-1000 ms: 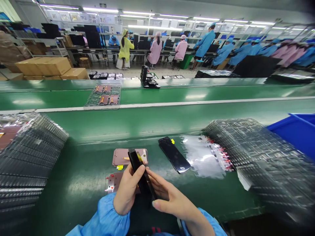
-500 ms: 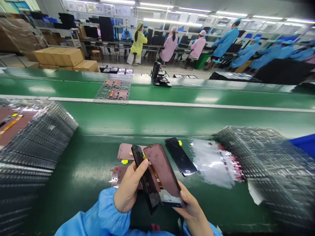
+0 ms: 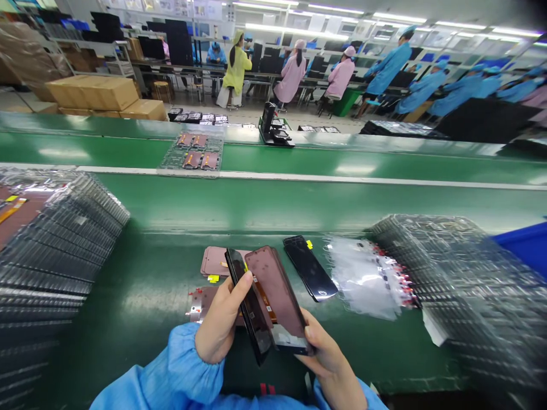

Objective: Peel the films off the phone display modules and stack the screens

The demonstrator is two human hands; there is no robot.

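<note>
My left hand [image 3: 220, 322] grips a black phone screen [image 3: 255, 324] tilted on edge, its thumb pressed near a yellow tab. In my right hand [image 3: 328, 348] is a brown-backed phone screen [image 3: 273, 273], held by its lower right corner, with an orange flex cable along its left side. The two pieces lean against each other, so I cannot tell how many layers each hand has. Behind them on the green bench lie brown-backed screens [image 3: 210, 260] and another brown panel [image 3: 204, 299] with red tabs, partly hidden by my left hand. A glossy black screen [image 3: 308, 267] lies to the right.
Clear films [image 3: 363, 279] with red tabs lie right of centre. Tall tray stacks rise on the left [image 3: 72, 228] and right [image 3: 453, 262], near a blue bin [image 3: 525, 242]. Beyond, the green belt [image 3: 299, 162] carries a clear tray [image 3: 171, 162]. A black stand [image 3: 268, 128] and several people are farther back.
The view has shifted slightly, so everything sits a little farther left and higher. Both hands keep the same holds on the two screens, with hardly any other movement.
</note>
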